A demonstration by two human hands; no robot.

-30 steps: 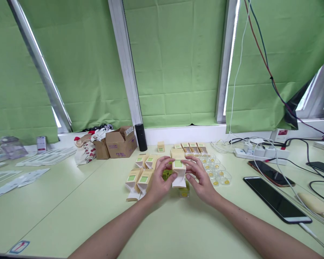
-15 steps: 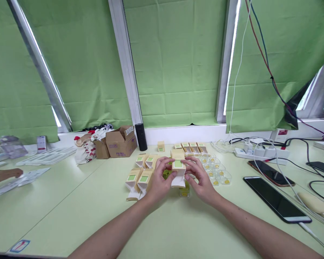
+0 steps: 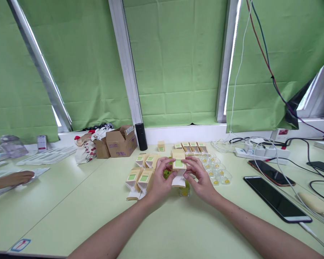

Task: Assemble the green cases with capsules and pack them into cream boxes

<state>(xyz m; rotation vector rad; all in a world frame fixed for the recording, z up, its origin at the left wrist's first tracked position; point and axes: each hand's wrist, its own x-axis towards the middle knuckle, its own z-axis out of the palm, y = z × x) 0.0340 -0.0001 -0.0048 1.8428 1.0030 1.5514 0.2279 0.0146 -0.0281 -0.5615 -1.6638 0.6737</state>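
Note:
Between my two hands is a small tan carton with a green square on it and a white flap hanging toward me. My left hand grips its left side, thumb near the flap. On the other side, my right hand has its fingers and thumb on the carton's right edge. Under and behind it, a small clear container with yellow-green contents shows in part. Several similar open cartons stand left of my left hand. To the right lies a clear plastic tray with yellow pieces in its cups.
Farther back are more cartons, a black cylinder and a brown cardboard box. At the right lie a phone, a second phone, a power strip and tangled cables. Another person's hand rests on white sheets at the left.
My hands and the carton have barely moved. The other person's hand at the far left has reached further to the right over the white sheets.

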